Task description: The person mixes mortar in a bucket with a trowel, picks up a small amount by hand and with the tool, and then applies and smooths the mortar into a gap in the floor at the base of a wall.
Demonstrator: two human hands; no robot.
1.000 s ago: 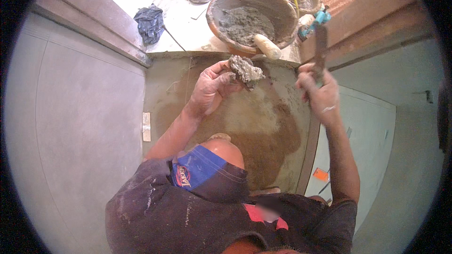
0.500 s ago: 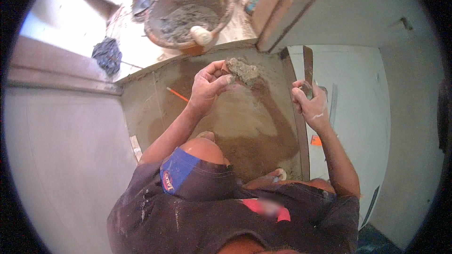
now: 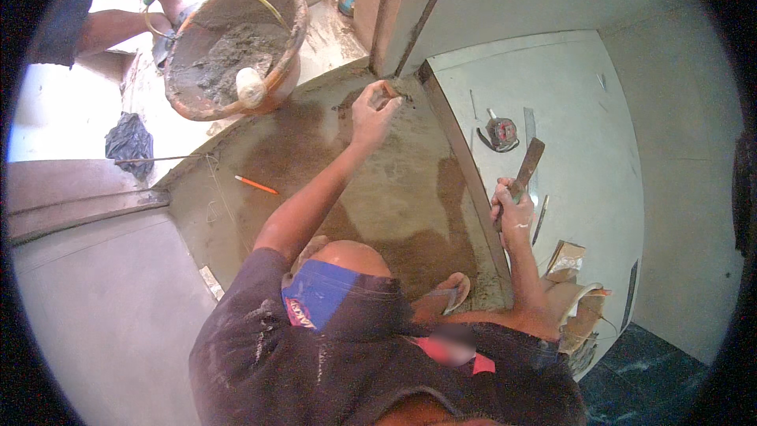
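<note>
Floor patch is the big item: damp grey-brown, darker wet blotches, person crouched on it. White panel lies alongside on the right, more of it showing than half a second ago. Mortar bowl is beyond the floor's far edge, part filled, pale rounded handle over its near rim; head has turned, so it now shows further left. Left hand has reached out to the far corner by the door frame; the grey mortar lump it carried a second ago no longer shows in it. Fingers curled together, can't tell if they grip anything. Right hand is closed round the flat blade tool, same as before, but blade now leans right over the panel. Tape measure on panel, near the blade. Orange pencil on floor, now clear of the left forearm.
</note>
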